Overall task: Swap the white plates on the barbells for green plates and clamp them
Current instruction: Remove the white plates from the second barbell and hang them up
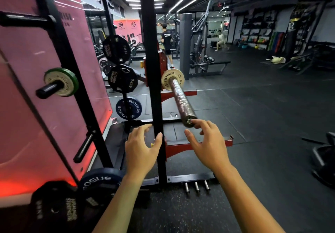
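Observation:
A barbell sleeve [182, 102] points toward me from the rack. A white Rogue plate [167, 79] sits at its inner end, with no clamp visible on it. My right hand [208, 144] hovers just below the sleeve's tip, fingers spread and relaxed, one fingertip close to the end cap. Beside the rack's black upright [153, 69], my left hand [143, 147] is open and holds nothing. On a storage peg at the left hang a white plate [57, 84] and a green plate [73, 80] behind it.
Black and blue plates [128, 107] hang on rack pegs to the left and lie low at the front left [97, 180]. The rack's red feet [181, 147] and three floor pins [196, 186] are near me. Two people stand and sit far back. Dark rubber floor stretches to the right.

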